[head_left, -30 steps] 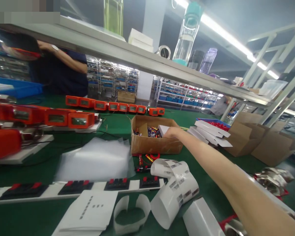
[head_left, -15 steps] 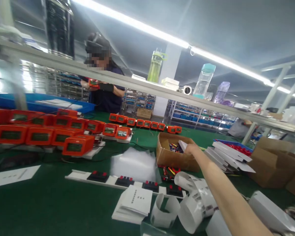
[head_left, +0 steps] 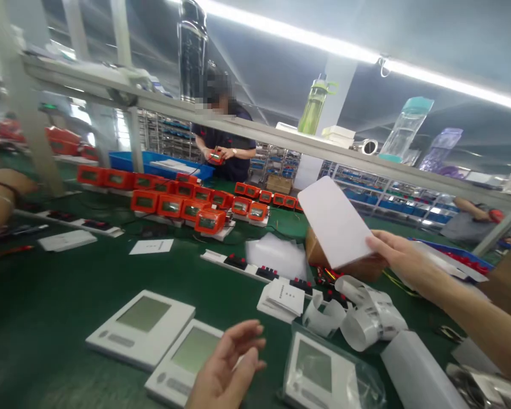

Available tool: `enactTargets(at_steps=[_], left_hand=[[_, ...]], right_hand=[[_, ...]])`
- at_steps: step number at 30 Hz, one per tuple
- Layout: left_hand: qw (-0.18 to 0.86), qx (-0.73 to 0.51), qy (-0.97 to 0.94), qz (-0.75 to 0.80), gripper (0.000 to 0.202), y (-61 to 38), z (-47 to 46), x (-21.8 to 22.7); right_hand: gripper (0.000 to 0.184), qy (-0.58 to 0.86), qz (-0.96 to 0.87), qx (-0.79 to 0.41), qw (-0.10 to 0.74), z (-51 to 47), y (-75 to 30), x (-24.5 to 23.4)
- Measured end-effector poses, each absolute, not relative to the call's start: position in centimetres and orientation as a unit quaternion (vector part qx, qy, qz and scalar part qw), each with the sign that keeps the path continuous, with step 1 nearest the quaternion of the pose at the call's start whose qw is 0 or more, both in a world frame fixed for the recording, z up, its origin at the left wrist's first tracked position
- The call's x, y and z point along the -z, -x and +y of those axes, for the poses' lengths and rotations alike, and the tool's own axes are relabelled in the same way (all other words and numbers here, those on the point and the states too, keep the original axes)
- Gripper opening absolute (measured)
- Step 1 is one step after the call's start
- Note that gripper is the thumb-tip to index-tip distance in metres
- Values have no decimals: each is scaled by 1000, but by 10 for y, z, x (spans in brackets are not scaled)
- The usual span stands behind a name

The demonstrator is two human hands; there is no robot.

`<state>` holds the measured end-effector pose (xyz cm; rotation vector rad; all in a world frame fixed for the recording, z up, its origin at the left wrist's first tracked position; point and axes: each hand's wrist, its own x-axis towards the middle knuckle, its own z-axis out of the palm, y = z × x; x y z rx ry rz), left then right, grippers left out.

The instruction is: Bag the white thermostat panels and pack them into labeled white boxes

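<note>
My right hand [head_left: 389, 250] holds a flat white rectangular panel [head_left: 338, 224] by its lower right edge, thumb on its near face. The panel is tilted, in front of a brown cardboard box [head_left: 313, 250] that it partly hides. My left hand [head_left: 227, 366] is open, fingers apart and slightly bent, with nothing in it. It covers part of a white display unit [head_left: 196, 349] with a grey screen. Another white display unit [head_left: 149, 324] lies to the left. A third display unit [head_left: 319, 369], in a clear plastic bag, lies right of my left hand.
Folded leaflets [head_left: 283, 298] and a curled label strip [head_left: 372, 318] lie ahead. Several orange-framed devices [head_left: 210, 220] stand farther back. A co-worker [head_left: 230, 142] handles one across the bench. Another person's arm [head_left: 0, 193] reaches in at left. A shelf [head_left: 272, 130] with bottles spans above.
My right hand has lifted from the cardboard box with the white panel. My left hand and the display units have come into view as the camera turned left.
</note>
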<state>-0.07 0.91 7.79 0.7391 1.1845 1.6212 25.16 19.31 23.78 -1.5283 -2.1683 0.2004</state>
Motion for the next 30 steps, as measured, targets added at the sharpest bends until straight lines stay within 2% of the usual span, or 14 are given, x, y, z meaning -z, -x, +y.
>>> enactTargets(at_steps=[2, 3, 6, 9, 12, 14, 16, 18, 21, 25, 30], left_hand=[[458, -712, -286, 449, 63, -2, 13, -81], [455, -730, -277, 429, 70, -3, 13, -84], [503, -744, -254, 359, 81, -6, 8, -94], [571, -721, -227, 319, 63, -9, -2, -102], [561, -723, -208, 346, 51, -15, -8, -104], [521, -734, -223, 375, 51, -20, -9, -102], [483, -739, -244, 402, 49, -24, -9, -100], [462, -737, -260, 419, 47, -27, -8, -99], [429, -725, -295, 451, 45, -29, -11, -101], [341, -687, -371, 523, 39, -28, -17, -104], [282, -652, -415, 569, 33, -31, -21, -109]], right_hand=[[45, 466, -761, -332, 305, 137, -244, -215], [45, 450, -737, -404, 301, 110, -240, -200], [46, 444, -692, -485, 298, 48, -232, -156], [48, 454, -707, -464, 280, 21, -234, -119], [47, 495, -741, -322, 320, 15, -235, -99], [39, 499, -750, -214, 378, 7, -228, -100], [23, 435, -781, -170, 415, -7, -210, -108], [15, 344, -823, -199, 406, -22, -186, -117], [14, 299, -832, -256, 391, -36, -159, -125], [13, 327, -811, -312, 370, -38, -152, -125], [11, 377, -777, -369, 344, -37, -155, -130]])
